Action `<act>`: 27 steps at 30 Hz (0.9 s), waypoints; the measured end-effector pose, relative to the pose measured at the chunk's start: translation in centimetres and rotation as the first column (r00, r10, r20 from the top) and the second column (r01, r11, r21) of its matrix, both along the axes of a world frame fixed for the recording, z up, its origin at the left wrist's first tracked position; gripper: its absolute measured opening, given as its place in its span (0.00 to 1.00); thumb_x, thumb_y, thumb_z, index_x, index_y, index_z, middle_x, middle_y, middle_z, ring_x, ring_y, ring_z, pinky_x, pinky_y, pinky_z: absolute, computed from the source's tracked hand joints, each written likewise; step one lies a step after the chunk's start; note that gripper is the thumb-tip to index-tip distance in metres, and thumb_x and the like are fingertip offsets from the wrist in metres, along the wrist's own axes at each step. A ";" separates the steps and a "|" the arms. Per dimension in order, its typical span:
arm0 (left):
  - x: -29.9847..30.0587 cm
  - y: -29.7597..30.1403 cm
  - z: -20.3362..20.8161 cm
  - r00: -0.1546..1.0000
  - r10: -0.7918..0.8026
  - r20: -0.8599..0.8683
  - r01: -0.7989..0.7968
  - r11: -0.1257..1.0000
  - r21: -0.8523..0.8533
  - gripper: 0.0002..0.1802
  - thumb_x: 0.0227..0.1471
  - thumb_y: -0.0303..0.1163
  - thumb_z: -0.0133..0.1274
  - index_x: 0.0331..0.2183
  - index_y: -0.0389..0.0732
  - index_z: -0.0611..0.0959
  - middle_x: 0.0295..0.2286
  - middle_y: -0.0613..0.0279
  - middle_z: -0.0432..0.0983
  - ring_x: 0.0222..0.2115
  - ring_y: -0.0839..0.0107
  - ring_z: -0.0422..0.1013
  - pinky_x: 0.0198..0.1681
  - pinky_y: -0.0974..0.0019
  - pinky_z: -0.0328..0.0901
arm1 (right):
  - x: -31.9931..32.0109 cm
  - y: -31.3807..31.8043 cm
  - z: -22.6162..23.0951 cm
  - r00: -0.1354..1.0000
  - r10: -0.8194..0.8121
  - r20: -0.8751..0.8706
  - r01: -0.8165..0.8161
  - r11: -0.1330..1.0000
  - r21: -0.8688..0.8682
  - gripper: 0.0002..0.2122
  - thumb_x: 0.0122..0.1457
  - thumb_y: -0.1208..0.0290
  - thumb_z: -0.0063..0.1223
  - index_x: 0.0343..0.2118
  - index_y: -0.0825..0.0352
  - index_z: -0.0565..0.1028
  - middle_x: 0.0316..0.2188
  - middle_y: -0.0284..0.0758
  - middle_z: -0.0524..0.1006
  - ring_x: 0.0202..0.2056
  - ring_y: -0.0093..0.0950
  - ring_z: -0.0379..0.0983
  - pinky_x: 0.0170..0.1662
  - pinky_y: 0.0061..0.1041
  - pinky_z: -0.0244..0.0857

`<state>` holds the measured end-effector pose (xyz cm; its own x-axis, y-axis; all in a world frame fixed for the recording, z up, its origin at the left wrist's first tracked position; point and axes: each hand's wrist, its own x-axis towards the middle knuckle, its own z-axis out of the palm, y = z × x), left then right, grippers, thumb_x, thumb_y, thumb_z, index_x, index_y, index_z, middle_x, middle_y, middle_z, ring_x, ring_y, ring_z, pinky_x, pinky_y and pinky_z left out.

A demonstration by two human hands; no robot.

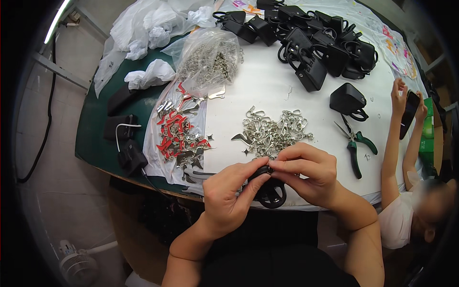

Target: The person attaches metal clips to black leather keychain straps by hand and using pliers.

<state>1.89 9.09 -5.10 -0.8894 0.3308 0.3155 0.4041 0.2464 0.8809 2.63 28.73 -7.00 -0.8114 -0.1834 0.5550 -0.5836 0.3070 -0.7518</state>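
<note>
Near the table's front edge, a small black mini bag with a looped handle is between my two hands. My left hand is closed on it, thumb and forefinger pinching its upper part. My right hand pinches at the same spot with thumb and fingertips; whatever small part sits there is mostly hidden by the fingers. Just beyond my hands lies a heap of silver swivel clasps. Left of it is a pile of red, black and silver metal charms on white plastic.
Several black mini bags are heaped at the back, with one separate bag nearer. Green-handled pliers lie at right. A clear bag of clasps stands back left, near black chargers. A person at right holds a phone.
</note>
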 end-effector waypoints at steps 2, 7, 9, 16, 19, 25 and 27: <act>0.1 0.0 0.0 0.998 -0.005 -0.059 0.003 0.999 -0.033 0.15 0.49 0.18 0.62 0.42 0.29 0.84 0.32 0.51 0.83 0.30 0.69 0.78 0.36 0.70 0.71 | 0.1 0.0 -0.2 1.000 -0.001 0.006 0.001 1.000 -0.019 0.12 0.49 0.81 0.67 0.38 0.69 0.82 0.31 0.36 0.79 0.29 0.27 0.76 0.30 0.23 0.71; 0.5 0.5 0.1 0.969 -0.020 -0.245 -0.003 0.996 -0.092 0.20 0.47 0.18 0.63 0.44 0.28 0.82 0.29 0.50 0.80 0.27 0.60 0.77 0.30 0.66 0.72 | 0.4 -0.1 -0.6 0.998 -0.027 -0.063 0.024 0.999 -0.038 0.11 0.49 0.81 0.67 0.38 0.70 0.81 0.30 0.37 0.78 0.28 0.28 0.75 0.29 0.23 0.70; 0.5 0.6 0.3 0.951 -0.031 -0.308 -0.003 0.994 -0.112 0.21 0.46 0.18 0.64 0.45 0.27 0.81 0.29 0.50 0.80 0.26 0.60 0.77 0.30 0.65 0.72 | 0.4 -0.2 -0.5 0.997 -0.022 -0.073 0.020 0.999 -0.027 0.11 0.49 0.82 0.67 0.37 0.71 0.81 0.31 0.38 0.77 0.28 0.28 0.75 0.29 0.23 0.69; -0.3 0.3 0.3 0.890 -0.133 -0.436 0.044 0.977 -0.210 0.22 0.42 0.17 0.65 0.43 0.27 0.82 0.29 0.50 0.80 0.27 0.60 0.77 0.30 0.65 0.72 | 0.2 0.7 0.6 0.977 0.101 0.188 -0.090 0.993 -0.070 0.08 0.53 0.83 0.64 0.36 0.73 0.79 0.32 0.36 0.77 0.29 0.23 0.75 0.31 0.20 0.70; -1.2 -0.5 -0.2 0.913 -0.168 -0.372 0.120 0.982 -0.149 0.21 0.40 0.18 0.67 0.41 0.29 0.83 0.28 0.51 0.80 0.26 0.60 0.77 0.29 0.65 0.71 | 0.6 0.5 0.9 0.816 0.274 0.509 -0.069 0.920 -0.385 0.06 0.56 0.82 0.62 0.36 0.73 0.78 0.34 0.35 0.78 0.31 0.19 0.75 0.32 0.18 0.71; -1.2 -0.7 -1.1 0.938 -0.086 -0.337 0.074 0.996 -0.047 0.20 0.38 0.17 0.67 0.38 0.31 0.83 0.27 0.53 0.80 0.24 0.61 0.77 0.25 0.66 0.70 | 1.0 -0.1 0.9 0.780 0.315 0.541 0.002 0.863 -0.506 0.05 0.57 0.79 0.62 0.35 0.72 0.78 0.34 0.35 0.78 0.32 0.19 0.75 0.35 0.18 0.70; -1.1 -0.5 -1.2 0.923 -0.062 -0.380 0.041 0.997 -0.064 0.19 0.37 0.16 0.66 0.38 0.31 0.83 0.27 0.53 0.80 0.24 0.61 0.77 0.25 0.65 0.70 | 1.0 -0.1 1.0 0.882 0.199 0.427 -0.055 0.944 -0.326 0.05 0.56 0.79 0.62 0.34 0.71 0.78 0.31 0.35 0.78 0.32 0.19 0.75 0.35 0.19 0.69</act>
<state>0.83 8.63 -6.35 -0.6864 0.3990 0.6080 0.7205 0.2592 0.6432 3.66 28.67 -6.01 -0.9653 -0.1881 0.1809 -0.1795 -0.0247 -0.9834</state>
